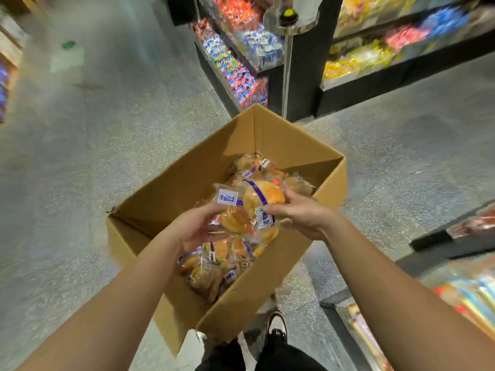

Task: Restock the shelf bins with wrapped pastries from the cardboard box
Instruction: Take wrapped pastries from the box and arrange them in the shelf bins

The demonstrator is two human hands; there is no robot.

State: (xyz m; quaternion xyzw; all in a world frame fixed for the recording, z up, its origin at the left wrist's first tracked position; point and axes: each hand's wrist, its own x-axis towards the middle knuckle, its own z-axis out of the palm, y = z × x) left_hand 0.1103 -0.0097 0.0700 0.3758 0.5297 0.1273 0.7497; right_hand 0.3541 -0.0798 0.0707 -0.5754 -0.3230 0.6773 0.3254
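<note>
A bunch of wrapped pastries (249,210) is held up over the open cardboard box (171,183), which has more pastries inside. The left hand (197,228) and the right hand (300,215) both grip the bunch, fingers curled round the wrappers. The box sits on the speckled floor (107,129) near shelf bins (241,62) of bright snacks.

Bare forearms without sleeves, black trousers (284,357), and a black-and-white shoe (277,326).

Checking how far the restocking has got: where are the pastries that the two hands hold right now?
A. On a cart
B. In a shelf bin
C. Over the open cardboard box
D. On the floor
C: the left hand and right hand hold wrapped pastries above the cardboard box, which holds more.
</note>
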